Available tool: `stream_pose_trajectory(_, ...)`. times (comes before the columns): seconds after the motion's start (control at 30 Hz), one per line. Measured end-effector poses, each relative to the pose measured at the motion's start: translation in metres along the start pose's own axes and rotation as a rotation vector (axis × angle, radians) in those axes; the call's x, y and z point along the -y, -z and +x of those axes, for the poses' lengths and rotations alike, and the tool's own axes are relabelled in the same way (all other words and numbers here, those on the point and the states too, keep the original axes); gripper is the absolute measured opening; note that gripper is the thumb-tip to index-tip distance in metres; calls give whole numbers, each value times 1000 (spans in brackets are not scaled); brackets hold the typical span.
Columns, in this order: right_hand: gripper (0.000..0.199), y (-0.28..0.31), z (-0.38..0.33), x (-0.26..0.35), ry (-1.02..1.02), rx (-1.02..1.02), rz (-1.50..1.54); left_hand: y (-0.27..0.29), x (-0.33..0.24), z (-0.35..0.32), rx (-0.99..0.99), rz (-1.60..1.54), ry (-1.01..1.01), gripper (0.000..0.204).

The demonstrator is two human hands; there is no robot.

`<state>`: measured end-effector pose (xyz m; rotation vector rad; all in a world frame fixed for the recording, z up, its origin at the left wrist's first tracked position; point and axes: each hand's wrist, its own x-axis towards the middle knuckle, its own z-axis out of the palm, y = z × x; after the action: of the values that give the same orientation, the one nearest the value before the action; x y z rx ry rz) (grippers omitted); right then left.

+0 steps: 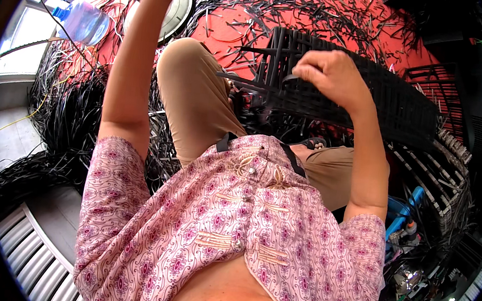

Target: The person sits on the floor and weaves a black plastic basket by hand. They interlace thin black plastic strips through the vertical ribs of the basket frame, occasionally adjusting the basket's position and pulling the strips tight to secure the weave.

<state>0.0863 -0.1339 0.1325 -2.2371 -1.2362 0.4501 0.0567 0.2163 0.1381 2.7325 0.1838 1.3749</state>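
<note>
"Where was the box (396, 101)?"

"By the right hand (333, 79), which seemed to pinch a strip (290, 78). Nobody could tell about the left hand, out of sight."

"Was it heavy?"

"Likely light, stiff; best held by its edge (290, 34). Ends (241, 83) poked left; red floor (223, 31) lay past it."

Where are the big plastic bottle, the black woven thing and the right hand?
Plastic bottle (86, 23), head view: its see-through side.
Black woven thing (398, 98), head view: its woven side.
Right hand (334, 77), head view: back of the hand.
</note>
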Motion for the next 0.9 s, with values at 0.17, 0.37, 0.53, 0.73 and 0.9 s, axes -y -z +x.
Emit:
stream_pose_trajectory(0.17,18,-23,-35,-5,-102,9,204,10,-24,-59,362,-496,395,34)
stream_pose_trajectory(0.37,13,-50,-39,-2,-147,-107,494,30,-91,-118,771,-648,446,28)
stream_pose_trajectory(0.53,16,-64,-26,-1,-174,-102,676,21,-98,-132,902,-742,492,23)
stream_pose_trajectory(0.73,17,-72,-1,-14,-217,-332,395,1,-92,-143,926,-874,542,21)
stream_pose_trajectory(0.9,19,-79,13,-22,-143,-334,-16,-12,-91,-149,978,-954,694,19)
